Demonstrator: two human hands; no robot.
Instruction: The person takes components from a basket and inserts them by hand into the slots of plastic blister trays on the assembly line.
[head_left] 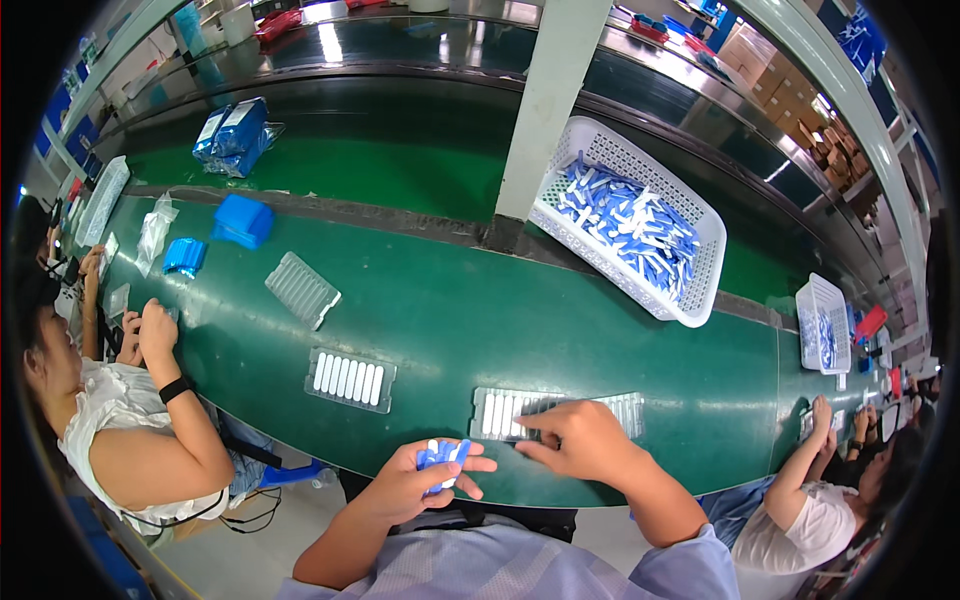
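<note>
My left hand (415,482) is closed around a small bunch of blue and white plastic sticks (442,462), held just off the table's near edge. My right hand (585,440) hovers over a clear slotted tray (482,428), its index fingertip at a white stick (508,412) in a slot. The thumb and index finger are apart, and I see nothing between them. Several white sticks lie side by side in that tray; the hand hides its middle. Another clear tray (622,405), also with white pieces, shows on the right of the hand.
A clear tray of white sticks (348,380) and a clear tray (302,290) lie to the left. A white basket (712,262) of blue and white sticks stands beyond, beside a post (540,110). Blue packs (243,220) sit far left. Co-workers sit on both sides.
</note>
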